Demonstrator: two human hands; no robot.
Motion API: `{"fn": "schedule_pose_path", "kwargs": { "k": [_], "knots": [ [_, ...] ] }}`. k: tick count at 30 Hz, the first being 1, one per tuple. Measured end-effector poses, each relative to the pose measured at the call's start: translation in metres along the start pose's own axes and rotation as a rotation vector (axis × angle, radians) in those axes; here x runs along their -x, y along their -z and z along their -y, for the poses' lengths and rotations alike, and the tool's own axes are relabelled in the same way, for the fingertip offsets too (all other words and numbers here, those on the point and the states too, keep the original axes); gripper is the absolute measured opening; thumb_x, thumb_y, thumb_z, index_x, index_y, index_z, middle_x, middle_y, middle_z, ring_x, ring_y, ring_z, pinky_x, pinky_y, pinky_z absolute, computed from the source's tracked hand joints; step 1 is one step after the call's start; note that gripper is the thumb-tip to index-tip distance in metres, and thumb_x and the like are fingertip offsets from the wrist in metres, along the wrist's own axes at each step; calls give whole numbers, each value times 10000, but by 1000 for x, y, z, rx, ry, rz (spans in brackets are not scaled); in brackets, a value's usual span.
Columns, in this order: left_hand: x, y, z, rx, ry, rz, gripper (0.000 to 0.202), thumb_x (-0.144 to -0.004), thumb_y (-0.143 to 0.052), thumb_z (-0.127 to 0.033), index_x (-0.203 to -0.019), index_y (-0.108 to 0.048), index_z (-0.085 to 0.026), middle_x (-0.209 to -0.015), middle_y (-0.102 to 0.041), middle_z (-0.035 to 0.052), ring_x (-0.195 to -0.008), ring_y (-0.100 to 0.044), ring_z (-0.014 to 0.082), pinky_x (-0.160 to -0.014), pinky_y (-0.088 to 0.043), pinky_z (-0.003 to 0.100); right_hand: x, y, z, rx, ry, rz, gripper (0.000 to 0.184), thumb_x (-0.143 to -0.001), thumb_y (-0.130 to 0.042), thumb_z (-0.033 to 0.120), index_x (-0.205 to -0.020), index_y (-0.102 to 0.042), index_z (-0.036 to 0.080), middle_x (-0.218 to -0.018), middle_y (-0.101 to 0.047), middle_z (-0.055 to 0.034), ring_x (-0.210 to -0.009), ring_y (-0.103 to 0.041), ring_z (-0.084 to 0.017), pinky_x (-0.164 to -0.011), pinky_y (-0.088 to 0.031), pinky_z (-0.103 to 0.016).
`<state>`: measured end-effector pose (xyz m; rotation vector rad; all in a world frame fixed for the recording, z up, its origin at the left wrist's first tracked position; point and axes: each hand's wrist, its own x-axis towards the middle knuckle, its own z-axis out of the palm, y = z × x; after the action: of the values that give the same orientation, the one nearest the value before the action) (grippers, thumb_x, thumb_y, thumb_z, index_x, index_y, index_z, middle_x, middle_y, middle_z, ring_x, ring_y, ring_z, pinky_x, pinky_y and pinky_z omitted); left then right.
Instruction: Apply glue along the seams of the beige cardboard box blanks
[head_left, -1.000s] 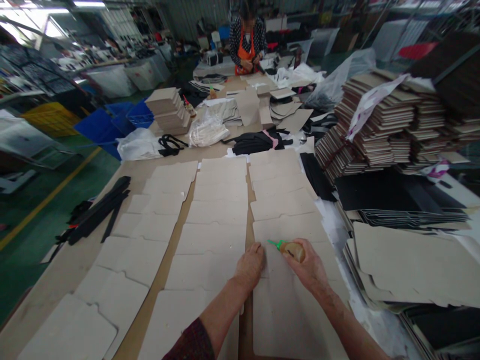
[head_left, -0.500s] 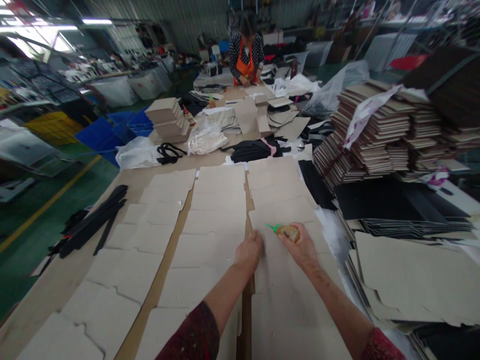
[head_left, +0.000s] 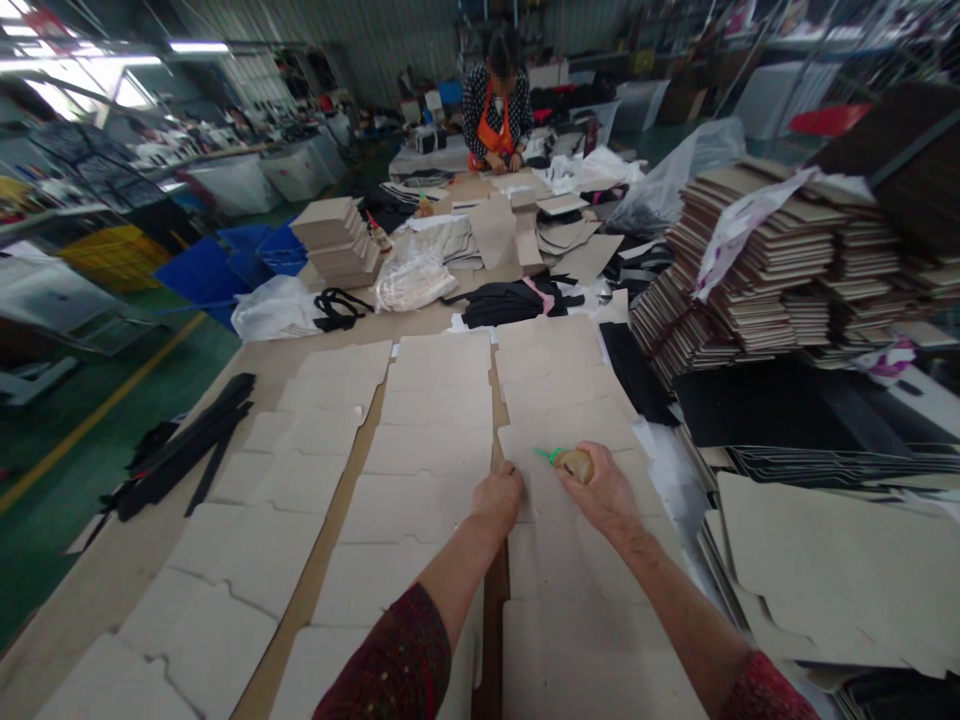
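My right hand (head_left: 606, 492) is wrapped round a small squeeze bottle (head_left: 576, 466) of yellowish-brown liquid, likely glue. The bottle lies tilted, its green nozzle (head_left: 546, 455) pointing left, just over a greyish-beige cardboard panel (head_left: 574, 436) in the right-hand row. At the left edge of that row rests my left hand (head_left: 498, 497), its fingers curled together; whatever they pinch is hidden. Beneath both forearms, overlapping cardboard panels run in three long rows, including a middle row (head_left: 420, 500) and a left row (head_left: 247, 545).
Tall stacks of brown-edged boards (head_left: 757, 270) and black sheets (head_left: 795, 410) crowd the right side. Black strips (head_left: 187, 440) lie at the left table edge. Farther back are a black bundle (head_left: 510, 303), a plastic bag (head_left: 414, 275) and a cardboard stack (head_left: 334, 240). A co-worker (head_left: 495, 115) in an orange apron stands beyond.
Both hands stay nearly where they were, the bottle still in my right hand. The co-worker's hands have shifted slightly, and the camera view has moved a little.
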<state>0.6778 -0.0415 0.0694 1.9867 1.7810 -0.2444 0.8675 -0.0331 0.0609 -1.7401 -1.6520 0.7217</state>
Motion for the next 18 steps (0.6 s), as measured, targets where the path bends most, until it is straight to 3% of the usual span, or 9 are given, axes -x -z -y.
{"fn": "schedule_pose_path", "kwargs": {
  "k": [6,11,14,18],
  "knots": [
    [-1,1,0,14,12,15,227,-933,-522,-191,-1140,-608,-153,-1284,-569,97,-1122,-574,216,-950,-491,410,1,8,-2,-32,-20,22,403,-700,-670,434,-1051,-580,256,-990,-640,-32,-853,-611,-233,-778,-464,-357],
    [-2,7,-2,8,35,35,233,-916,-565,-229,-1133,-608,-153,-1285,-566,103,-1130,-571,227,-955,-491,424,5,-9,-6,-168,-93,-15,441,-655,-706,451,-1038,-598,260,-960,-652,-14,-826,-621,-216,-760,-487,-345],
    [-4,10,-1,1,38,31,279,-902,-592,-243,-1169,-586,-161,-1280,-566,102,-1125,-573,234,-944,-499,433,3,-17,-7,-308,-184,-60,498,-679,-691,514,-1073,-557,240,-834,-647,0,-707,-621,-198,-636,-514,-325],
    [-12,13,4,-9,14,14,400,-887,-617,-249,-1269,-525,-176,-1299,-551,104,-1135,-568,241,-944,-503,438,-7,1,-12,-496,-279,-161,570,-742,-634,593,-1129,-453,215,-841,-639,-9,-579,-599,-155,-510,-518,-297]
  ]
}}
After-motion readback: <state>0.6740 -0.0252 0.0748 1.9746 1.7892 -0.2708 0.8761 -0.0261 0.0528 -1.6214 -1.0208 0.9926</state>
